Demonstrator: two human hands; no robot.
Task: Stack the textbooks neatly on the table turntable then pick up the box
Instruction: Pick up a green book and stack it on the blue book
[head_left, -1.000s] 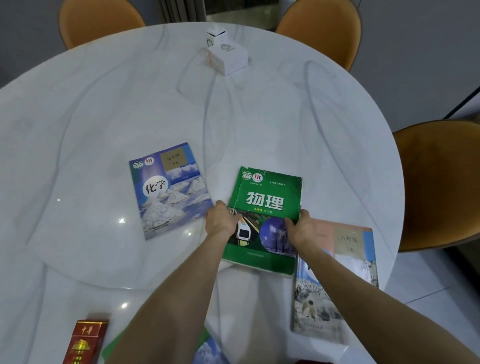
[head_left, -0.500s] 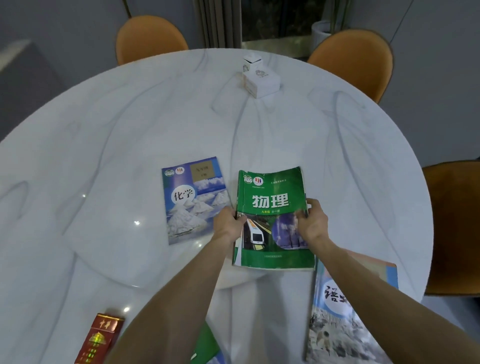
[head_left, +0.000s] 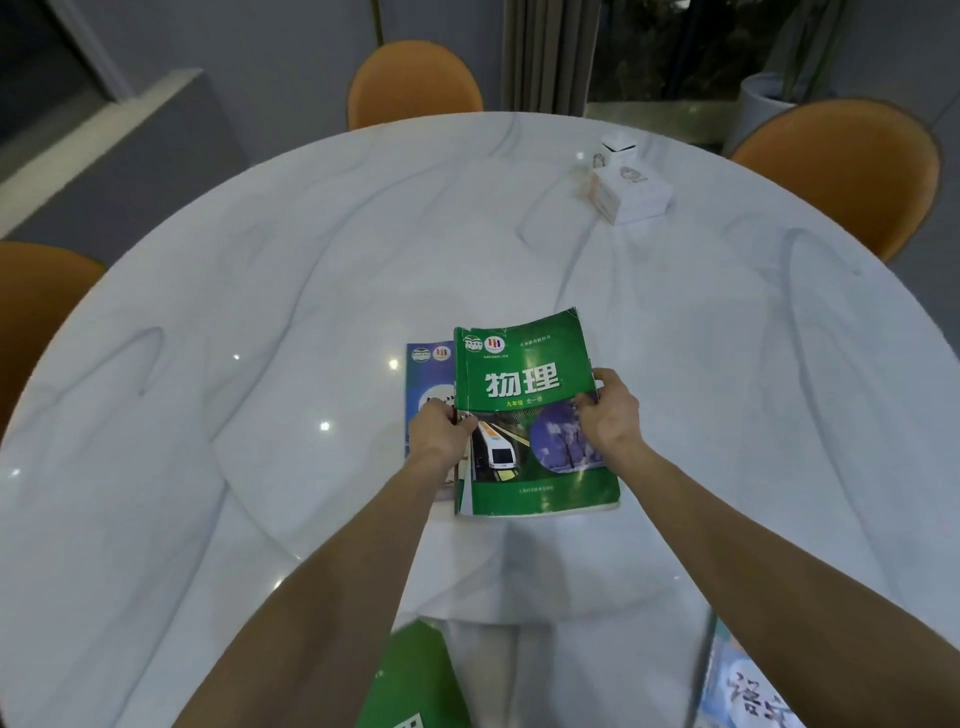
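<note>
A green physics textbook (head_left: 530, 415) lies over most of a blue chemistry textbook (head_left: 428, 374), whose left strip shows. Both rest on the clear glass turntable (head_left: 291, 483) at the middle of the marble table (head_left: 208, 260). My left hand (head_left: 441, 434) grips the green book's left edge and my right hand (head_left: 610, 410) grips its right edge. A white box (head_left: 631, 195) sits at the far right of the table, with a smaller white box (head_left: 618, 148) behind it. Another green book (head_left: 415, 680) and a pale blue book (head_left: 748, 691) lie at the near edge.
Orange chairs stand around the table: one at the far middle (head_left: 413, 85), one at the far right (head_left: 847, 166), one at the left (head_left: 36, 306). A grey planter (head_left: 758, 104) stands behind the right chair.
Both hands have carried the green book to the left, onto the blue book, which now shows only a strip. The camera view has shifted; the red packet is out of view.
</note>
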